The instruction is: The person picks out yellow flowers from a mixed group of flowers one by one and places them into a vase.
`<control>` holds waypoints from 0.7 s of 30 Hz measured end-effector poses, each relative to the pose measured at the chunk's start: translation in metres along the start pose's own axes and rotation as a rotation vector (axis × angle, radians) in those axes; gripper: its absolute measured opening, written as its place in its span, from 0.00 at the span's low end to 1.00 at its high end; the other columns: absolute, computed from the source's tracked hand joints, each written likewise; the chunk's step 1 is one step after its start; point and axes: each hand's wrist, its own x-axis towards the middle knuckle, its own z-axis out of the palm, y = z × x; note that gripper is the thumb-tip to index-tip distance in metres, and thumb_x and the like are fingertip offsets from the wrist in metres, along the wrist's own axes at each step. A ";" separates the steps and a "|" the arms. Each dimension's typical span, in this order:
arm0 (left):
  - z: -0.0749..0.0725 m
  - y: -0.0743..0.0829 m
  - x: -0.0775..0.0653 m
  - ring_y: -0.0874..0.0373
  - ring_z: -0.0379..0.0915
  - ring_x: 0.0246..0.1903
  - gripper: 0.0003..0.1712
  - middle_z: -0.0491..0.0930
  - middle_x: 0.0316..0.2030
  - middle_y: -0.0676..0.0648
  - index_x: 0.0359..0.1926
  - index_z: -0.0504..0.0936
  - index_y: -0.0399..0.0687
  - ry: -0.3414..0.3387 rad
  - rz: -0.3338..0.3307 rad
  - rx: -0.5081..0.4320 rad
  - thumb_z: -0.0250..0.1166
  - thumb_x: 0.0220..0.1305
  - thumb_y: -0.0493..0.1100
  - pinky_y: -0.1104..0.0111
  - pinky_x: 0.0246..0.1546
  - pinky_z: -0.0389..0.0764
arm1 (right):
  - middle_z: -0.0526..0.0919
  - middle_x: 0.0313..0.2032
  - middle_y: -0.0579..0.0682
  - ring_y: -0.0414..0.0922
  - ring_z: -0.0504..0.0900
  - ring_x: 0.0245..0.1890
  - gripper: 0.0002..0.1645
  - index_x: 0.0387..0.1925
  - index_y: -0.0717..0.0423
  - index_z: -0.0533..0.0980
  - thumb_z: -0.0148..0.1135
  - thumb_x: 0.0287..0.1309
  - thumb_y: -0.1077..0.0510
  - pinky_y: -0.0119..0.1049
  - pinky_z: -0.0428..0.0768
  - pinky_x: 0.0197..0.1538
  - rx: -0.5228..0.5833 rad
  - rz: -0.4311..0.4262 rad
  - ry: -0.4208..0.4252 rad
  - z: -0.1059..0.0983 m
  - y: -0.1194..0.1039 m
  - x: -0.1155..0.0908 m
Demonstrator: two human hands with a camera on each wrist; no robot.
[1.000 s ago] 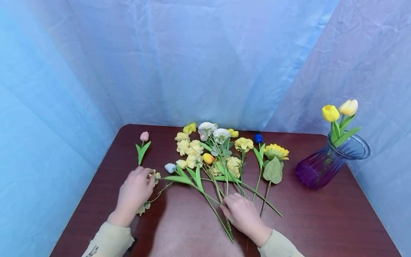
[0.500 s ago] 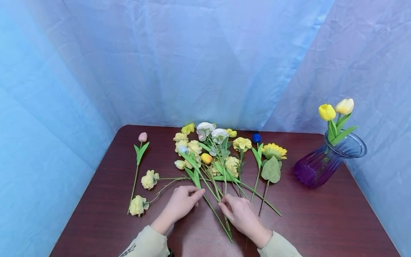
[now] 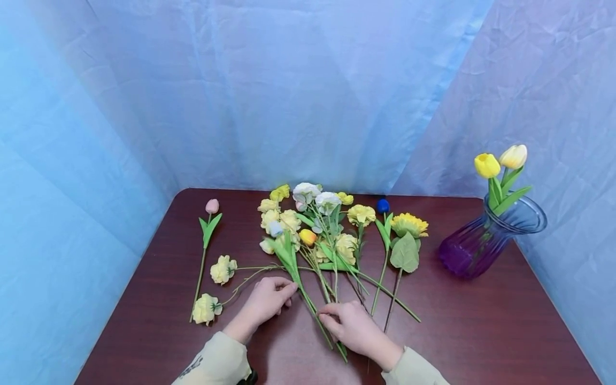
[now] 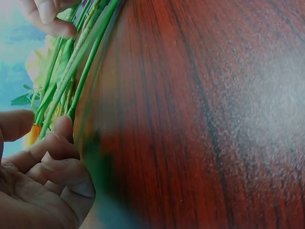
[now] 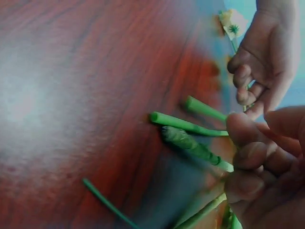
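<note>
In the head view, my left hand is beside the tulip stems, thumb and loosely curled fingers apart in the left wrist view with nothing seen pinched between them. My right hand pinches a tulip stem near its lower part; the fingertips partly hide it. Two tulip stems lie side by side there, below a light blue tulip head and a pale yellow tulip head. In the right wrist view, a thicker green stem lies by the right fingers.
Yellow roses, white flowers and an orange tulip lie bunched mid-table. A pink tulip lies left; a blue tulip and sunflower lie right. The tilted purple-blue vase holds two tulips.
My left hand has moved right from the loose yellow roses to the stems. The light blue tulip has shifted up and right, its stem now alongside the other. My right hand has moved slightly left.
</note>
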 end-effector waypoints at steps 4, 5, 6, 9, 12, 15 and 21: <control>-0.002 -0.002 0.001 0.63 0.68 0.13 0.15 0.83 0.23 0.47 0.43 0.88 0.38 -0.004 -0.020 -0.006 0.62 0.73 0.46 0.69 0.18 0.73 | 0.90 0.34 0.43 0.29 0.81 0.30 0.10 0.43 0.55 0.88 0.63 0.70 0.57 0.31 0.80 0.38 -0.065 -0.051 0.032 -0.006 0.005 0.000; -0.002 -0.002 0.002 0.63 0.68 0.13 0.15 0.83 0.23 0.46 0.43 0.87 0.38 -0.002 -0.024 -0.001 0.62 0.73 0.47 0.69 0.17 0.72 | 0.90 0.35 0.43 0.29 0.81 0.31 0.09 0.42 0.54 0.88 0.64 0.69 0.58 0.31 0.80 0.38 -0.085 -0.047 0.062 -0.009 0.008 -0.001; -0.002 -0.002 0.002 0.62 0.68 0.13 0.16 0.84 0.23 0.45 0.43 0.87 0.38 0.001 -0.026 0.012 0.63 0.73 0.47 0.69 0.17 0.72 | 0.90 0.34 0.43 0.29 0.81 0.29 0.08 0.41 0.53 0.88 0.65 0.68 0.58 0.31 0.80 0.37 -0.108 -0.038 0.095 -0.013 0.010 -0.003; -0.001 -0.001 0.004 0.61 0.69 0.12 0.18 0.83 0.21 0.44 0.39 0.87 0.39 0.014 -0.030 0.067 0.64 0.71 0.51 0.68 0.17 0.71 | 0.87 0.27 0.40 0.28 0.75 0.22 0.04 0.38 0.51 0.87 0.67 0.65 0.58 0.31 0.77 0.33 -0.185 0.037 0.200 -0.026 0.018 -0.008; 0.002 0.001 0.008 0.60 0.71 0.13 0.21 0.82 0.17 0.46 0.30 0.86 0.42 0.038 -0.028 0.157 0.66 0.69 0.56 0.67 0.20 0.72 | 0.77 0.17 0.36 0.30 0.62 0.15 0.03 0.35 0.49 0.86 0.68 0.65 0.58 0.31 0.70 0.25 -0.236 0.151 0.250 -0.040 0.025 -0.012; 0.007 0.001 0.014 0.59 0.73 0.12 0.22 0.80 0.14 0.49 0.24 0.84 0.45 0.050 -0.045 0.218 0.68 0.67 0.57 0.66 0.21 0.72 | 0.71 0.15 0.35 0.33 0.60 0.15 0.02 0.35 0.47 0.85 0.68 0.65 0.57 0.32 0.66 0.25 -0.266 0.227 0.261 -0.050 0.030 -0.016; 0.015 0.002 0.021 0.60 0.74 0.09 0.16 0.82 0.14 0.48 0.23 0.84 0.42 0.053 -0.120 0.128 0.66 0.66 0.44 0.68 0.17 0.76 | 0.68 0.14 0.36 0.36 0.63 0.16 0.03 0.35 0.48 0.86 0.68 0.65 0.57 0.34 0.67 0.25 -0.281 0.266 0.254 -0.057 0.036 -0.020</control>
